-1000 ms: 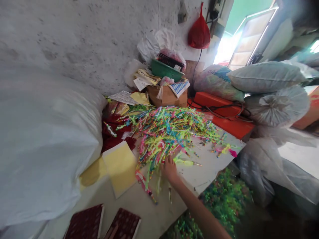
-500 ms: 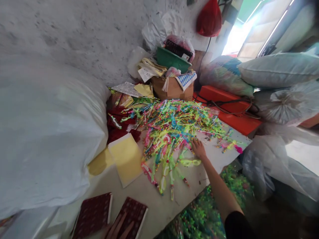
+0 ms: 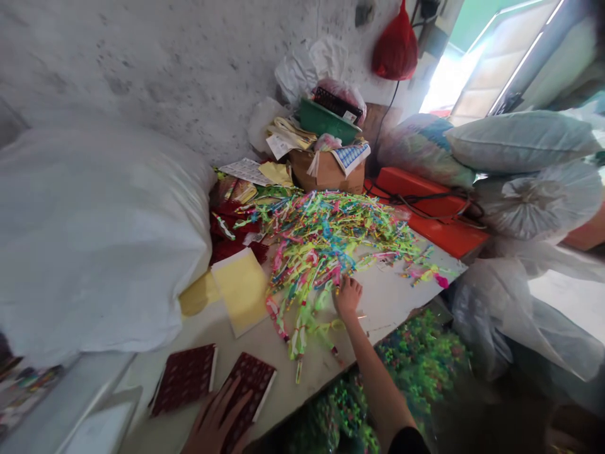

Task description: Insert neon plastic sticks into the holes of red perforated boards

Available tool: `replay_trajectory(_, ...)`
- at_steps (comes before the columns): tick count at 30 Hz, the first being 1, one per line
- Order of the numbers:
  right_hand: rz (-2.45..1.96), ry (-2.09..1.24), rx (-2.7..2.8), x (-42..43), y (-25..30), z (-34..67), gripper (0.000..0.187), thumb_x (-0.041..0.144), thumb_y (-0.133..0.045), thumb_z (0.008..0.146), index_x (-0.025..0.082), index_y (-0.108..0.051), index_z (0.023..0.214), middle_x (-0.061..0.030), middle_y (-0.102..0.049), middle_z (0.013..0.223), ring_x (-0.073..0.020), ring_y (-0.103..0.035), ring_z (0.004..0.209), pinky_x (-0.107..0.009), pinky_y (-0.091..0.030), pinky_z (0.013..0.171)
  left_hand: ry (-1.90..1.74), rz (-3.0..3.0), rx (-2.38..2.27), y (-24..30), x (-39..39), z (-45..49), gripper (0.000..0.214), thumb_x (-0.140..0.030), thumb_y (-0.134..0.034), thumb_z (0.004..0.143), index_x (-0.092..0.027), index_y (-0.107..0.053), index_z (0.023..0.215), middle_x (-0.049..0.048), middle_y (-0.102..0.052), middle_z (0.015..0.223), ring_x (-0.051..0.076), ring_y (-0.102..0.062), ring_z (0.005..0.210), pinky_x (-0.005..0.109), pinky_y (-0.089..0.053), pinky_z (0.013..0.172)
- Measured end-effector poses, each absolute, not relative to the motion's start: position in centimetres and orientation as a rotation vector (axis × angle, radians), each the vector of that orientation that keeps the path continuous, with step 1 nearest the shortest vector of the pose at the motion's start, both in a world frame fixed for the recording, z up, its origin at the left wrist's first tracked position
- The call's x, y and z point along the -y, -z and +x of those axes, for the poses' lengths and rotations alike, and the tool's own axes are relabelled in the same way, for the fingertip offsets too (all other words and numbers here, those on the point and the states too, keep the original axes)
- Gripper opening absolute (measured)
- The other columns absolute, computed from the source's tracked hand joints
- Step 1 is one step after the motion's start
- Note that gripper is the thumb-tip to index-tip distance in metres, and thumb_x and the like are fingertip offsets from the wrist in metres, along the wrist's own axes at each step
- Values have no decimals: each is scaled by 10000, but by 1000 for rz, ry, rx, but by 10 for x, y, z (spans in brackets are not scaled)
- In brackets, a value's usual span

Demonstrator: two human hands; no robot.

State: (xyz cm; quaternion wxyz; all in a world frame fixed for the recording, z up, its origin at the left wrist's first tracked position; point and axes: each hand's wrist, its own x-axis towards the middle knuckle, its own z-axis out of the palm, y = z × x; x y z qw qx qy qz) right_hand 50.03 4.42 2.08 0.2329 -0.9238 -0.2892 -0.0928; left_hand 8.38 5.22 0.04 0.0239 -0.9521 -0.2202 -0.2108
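A big heap of bright neon strips (image 3: 326,233) covers the middle of a white table (image 3: 397,296). My right hand (image 3: 348,295) reaches into the near edge of the heap, its fingers curled onto some strips; whether it grips any I cannot make out. My left hand (image 3: 215,421) lies flat with fingers spread on a dark red patterned booklet (image 3: 249,384) at the table's near edge. A second dark red booklet (image 3: 185,378) lies just left of it. A few loose strips (image 3: 297,331) trail toward me from the heap.
A huge white sack (image 3: 94,233) fills the left. Yellow paper sheets (image 3: 239,290) lie beside the heap. A cardboard box (image 3: 326,176) with a green basin stands behind it, an orange box (image 3: 435,221) and stuffed bags at right. Green strips (image 3: 416,366) lie below the table.
My right hand has moved left and nearer along the heap's edge. My left hand has come further into view, flat on the booklet. The camera has shifted a little.
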Motion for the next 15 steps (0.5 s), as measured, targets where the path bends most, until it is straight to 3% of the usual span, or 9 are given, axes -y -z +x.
replay_trajectory(7, -2476, 256, 434, -59, -36, 439, 365, 242, -349, 868, 84, -580, 1103, -193, -597, 1010, -312, -479, 1005, -422, -273, 918, 628, -2965, 674, 1, -50, 85, 522, -351, -500, 855, -272, -392, 1360, 53, -390, 1431, 238, -386, 1290, 411, -370, 1036)
replay_trajectory(15, -2676, 8, 749, -30, -83, 412, 332, 189, -388, 815, 31, -602, 1014, -238, -621, 906, -316, -583, 905, -444, -397, 782, 658, -3117, 954, -40, -11, 87, 365, -278, -436, 905, -184, -495, 1254, 105, -451, 1369, 218, -362, 1298, 458, -295, 1084)
